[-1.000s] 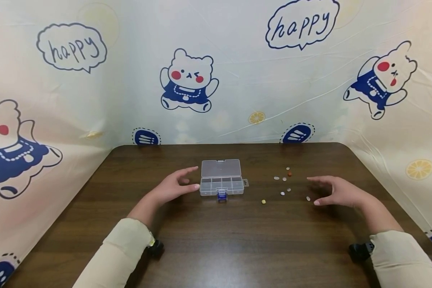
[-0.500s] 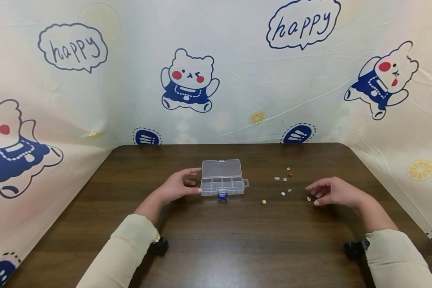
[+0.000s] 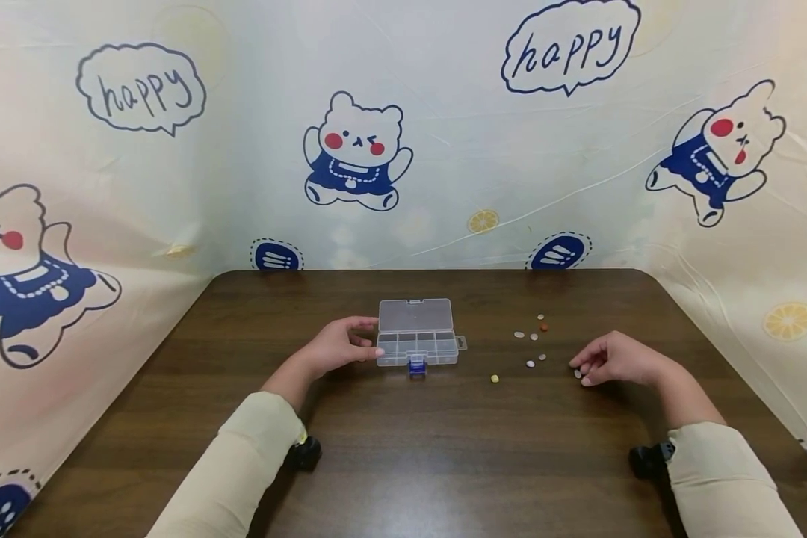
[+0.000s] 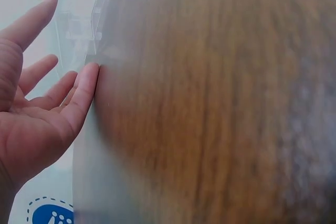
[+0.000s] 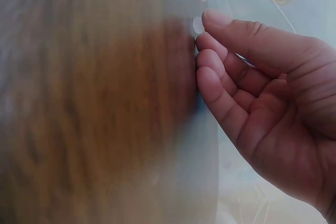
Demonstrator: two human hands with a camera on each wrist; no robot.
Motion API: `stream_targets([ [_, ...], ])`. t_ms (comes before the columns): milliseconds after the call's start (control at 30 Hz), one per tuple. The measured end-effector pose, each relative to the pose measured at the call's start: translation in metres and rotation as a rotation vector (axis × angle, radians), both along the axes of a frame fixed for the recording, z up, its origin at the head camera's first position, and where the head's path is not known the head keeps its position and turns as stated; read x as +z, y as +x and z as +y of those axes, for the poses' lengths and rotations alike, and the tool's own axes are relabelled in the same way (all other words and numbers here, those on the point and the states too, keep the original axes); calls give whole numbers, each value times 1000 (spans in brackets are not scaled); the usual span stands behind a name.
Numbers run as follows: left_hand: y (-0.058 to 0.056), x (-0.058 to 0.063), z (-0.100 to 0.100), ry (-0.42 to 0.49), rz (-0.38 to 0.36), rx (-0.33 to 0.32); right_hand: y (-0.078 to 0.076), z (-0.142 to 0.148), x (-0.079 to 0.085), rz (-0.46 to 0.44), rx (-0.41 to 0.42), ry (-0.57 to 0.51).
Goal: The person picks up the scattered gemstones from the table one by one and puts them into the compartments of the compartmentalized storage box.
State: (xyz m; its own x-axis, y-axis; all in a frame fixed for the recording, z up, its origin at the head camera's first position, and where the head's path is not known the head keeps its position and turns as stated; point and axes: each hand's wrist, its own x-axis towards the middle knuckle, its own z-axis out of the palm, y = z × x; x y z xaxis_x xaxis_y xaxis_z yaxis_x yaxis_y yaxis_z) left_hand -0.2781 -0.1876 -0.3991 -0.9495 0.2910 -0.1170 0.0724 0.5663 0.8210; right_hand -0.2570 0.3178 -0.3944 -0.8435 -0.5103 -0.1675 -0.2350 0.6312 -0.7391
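Note:
A clear plastic compartment box (image 3: 417,347) with a blue latch (image 3: 417,366) stands on the table, its lid raised at the back. My left hand (image 3: 336,347) rests at its left end, thumb touching the front corner, fingers loosely extended along the side. In the left wrist view the left hand (image 4: 39,124) has its fingers spread, one touching the tabletop. On the right, my right hand (image 3: 622,362) reaches down with bent fingers and pinches a small whitish pebble (image 3: 577,373) at the tabletop. The right wrist view shows that pebble (image 5: 198,25) between thumb and index fingertips.
Several small pebbles lie between box and right hand: a yellow one (image 3: 494,379) nearest the front, an orange one (image 3: 544,328) and whitish ones (image 3: 519,335). The brown wooden table (image 3: 403,448) meets a printed curtain (image 3: 242,149) behind and at both sides.
My right thumb and fingers have drawn together around the whitish pebble. The left hand has moved slightly right, its thumb now on the box corner.

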Motion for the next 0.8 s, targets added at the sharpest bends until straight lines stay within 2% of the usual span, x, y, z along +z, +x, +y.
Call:
stream_targets([
  [200, -3, -2, 5, 115, -74, -2, -2, -1, 0, 16, -9, 32],
  [300, -4, -2, 6, 136, -100, 5, -3, -2, 0, 18, -13, 44],
  [433, -4, -2, 7, 112, -106, 7, -4, -3, -1, 19, -22, 50],
  [633, -6, -5, 6, 27, -59, 17, -4, -4, -3, 22, -40, 65],
  [800, -5, -6, 7, 6, -46, 15, -4, -6, -2, -4, -56, 65],
])
